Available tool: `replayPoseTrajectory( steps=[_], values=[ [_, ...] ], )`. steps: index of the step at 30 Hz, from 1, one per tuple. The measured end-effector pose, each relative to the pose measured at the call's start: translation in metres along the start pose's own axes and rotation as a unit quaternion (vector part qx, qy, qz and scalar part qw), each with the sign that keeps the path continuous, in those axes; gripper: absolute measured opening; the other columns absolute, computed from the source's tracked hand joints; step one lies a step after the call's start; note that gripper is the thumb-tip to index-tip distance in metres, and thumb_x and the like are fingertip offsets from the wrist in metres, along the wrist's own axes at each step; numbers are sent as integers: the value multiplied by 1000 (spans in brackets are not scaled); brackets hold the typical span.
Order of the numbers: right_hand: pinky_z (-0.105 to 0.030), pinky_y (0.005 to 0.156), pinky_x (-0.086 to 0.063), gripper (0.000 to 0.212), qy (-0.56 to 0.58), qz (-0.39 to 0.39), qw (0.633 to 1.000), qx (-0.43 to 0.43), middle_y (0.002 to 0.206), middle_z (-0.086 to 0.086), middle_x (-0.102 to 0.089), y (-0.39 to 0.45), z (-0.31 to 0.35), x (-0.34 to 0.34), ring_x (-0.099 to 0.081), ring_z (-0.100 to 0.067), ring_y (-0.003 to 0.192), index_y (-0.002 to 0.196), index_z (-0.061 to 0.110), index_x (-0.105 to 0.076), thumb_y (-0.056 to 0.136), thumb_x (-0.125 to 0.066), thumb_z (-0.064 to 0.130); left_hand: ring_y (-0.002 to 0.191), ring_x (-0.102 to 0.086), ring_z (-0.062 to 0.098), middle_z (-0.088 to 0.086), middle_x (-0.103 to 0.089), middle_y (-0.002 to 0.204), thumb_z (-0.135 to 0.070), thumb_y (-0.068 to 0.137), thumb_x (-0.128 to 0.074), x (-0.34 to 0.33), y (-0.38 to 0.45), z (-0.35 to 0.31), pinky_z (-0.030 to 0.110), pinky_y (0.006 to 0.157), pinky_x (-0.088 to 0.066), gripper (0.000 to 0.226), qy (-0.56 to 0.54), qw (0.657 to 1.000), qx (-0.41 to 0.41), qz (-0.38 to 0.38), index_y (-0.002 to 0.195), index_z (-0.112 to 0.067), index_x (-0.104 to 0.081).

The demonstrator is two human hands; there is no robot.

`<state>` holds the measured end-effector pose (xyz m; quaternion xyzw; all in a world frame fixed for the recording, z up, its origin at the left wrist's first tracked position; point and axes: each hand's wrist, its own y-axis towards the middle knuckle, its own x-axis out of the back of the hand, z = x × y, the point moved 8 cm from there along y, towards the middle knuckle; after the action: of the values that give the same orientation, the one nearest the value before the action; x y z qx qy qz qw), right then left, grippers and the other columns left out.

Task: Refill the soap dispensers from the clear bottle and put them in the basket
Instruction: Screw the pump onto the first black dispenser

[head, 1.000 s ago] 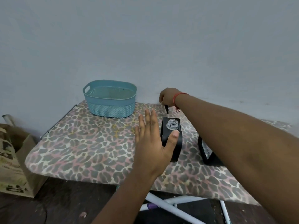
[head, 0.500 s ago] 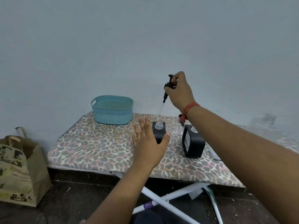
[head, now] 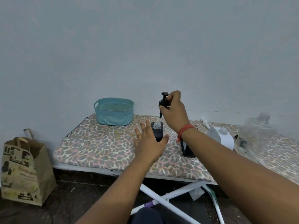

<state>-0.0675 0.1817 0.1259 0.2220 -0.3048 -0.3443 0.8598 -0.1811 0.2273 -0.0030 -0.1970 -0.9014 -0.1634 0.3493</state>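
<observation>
Dispenser (head: 157, 132) stands mid-frame on the surface, steadied by my open left hand (head: 149, 143), while my right hand (head: 174, 111) pinches the pump (head: 163, 101) above its neck so the tube clears it.

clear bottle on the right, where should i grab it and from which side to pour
Judging by its shape, grip the clear bottle round its wide body, low down, not the narrow neck at the top. It stands upright at the right end of the board, so come in from the near side with the right hand, once that has let go of the pump.
</observation>
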Motion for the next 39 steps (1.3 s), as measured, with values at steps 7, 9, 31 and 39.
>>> replayPoseTrajectory(
  steps=[7,9,31,39],
  values=[
    [-25,78,-52,39,13,17,999,-42,102,6,-59,-17,-23,-22,-64,-11,97,105,21,-35,87,-67,9,156,10,30,4,0,171,-64,94,-51,-9,5,3,56,125,-3,99,-28,998,-31,-39,161,-18,5],
    [-23,81,-50,43,24,30,998,-58,101,13,-56,-21,-30,-28,-62,-10,98,110,24,-35,86,-68,8,156,9,30,4,-3,171,-59,96,-52,-12,5,6,56,125,-2,95,-36,998,-37,-43,161,-17,3],
    [-19,84,-43,29,33,-60,991,-112,102,14,-56,-65,-60,-45,-55,-9,100,100,30,-47,86,-72,23,157,7,27,10,0,170,-29,105,-47,-15,2,4,49,127,-4,72,17,997,-45,-60,161,-12,-4],
    [-6,91,-30,62,21,-64,991,-112,123,14,-50,-69,-64,-46,-42,-4,117,138,27,-37,86,-72,25,156,9,28,8,-1,170,-31,104,-51,-16,3,5,52,126,-4,75,25,998,-39,-48,160,-12,-5]
  ],
)
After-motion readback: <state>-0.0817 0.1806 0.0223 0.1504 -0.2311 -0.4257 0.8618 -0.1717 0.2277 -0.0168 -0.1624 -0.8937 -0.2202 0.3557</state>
